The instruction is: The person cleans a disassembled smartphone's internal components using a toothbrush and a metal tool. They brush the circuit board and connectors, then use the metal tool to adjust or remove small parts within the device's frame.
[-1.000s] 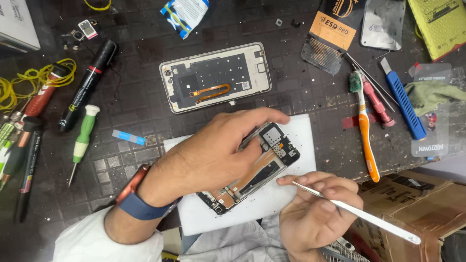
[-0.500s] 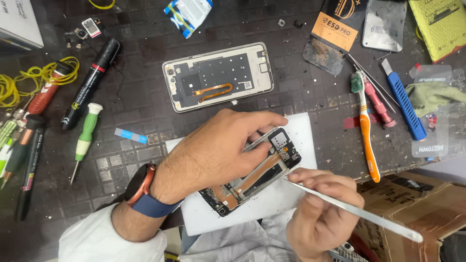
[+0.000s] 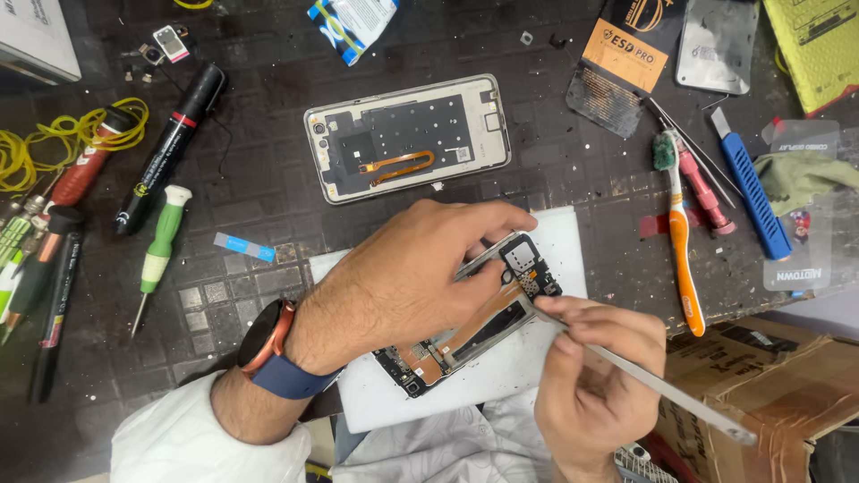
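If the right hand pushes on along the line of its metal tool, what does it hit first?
Probably the opened phone: the right hand aims its metal tool up-left, tip already at the board, near the left hand's fingertips.

— What colours lie around the hands?

— The opened phone (image 3: pixel 474 331) shows black parts and copper-orange strips, on a white pad (image 3: pixel 555 358). The metal tool (image 3: pixel 662 389) is silver.

— And the counter (image 3: pixel 268 224)?

— Dark, with a grid of squares. The back cover (image 3: pixel 407 136) is white-rimmed, black inside, with an orange ribbon.

— Other tools?

— 1 toothbrush (image 3: pixel 682 241) orange and white with green bristles, 1 blue knife (image 3: pixel 750 197), 1 green-and-white screwdriver (image 3: pixel 159 255), 1 black marker (image 3: pixel 170 148) with a red band, yellow cable (image 3: pixel 54 143).

— The wrist?

— A dark blue strap with a copper-toned watch (image 3: pixel 268 353).
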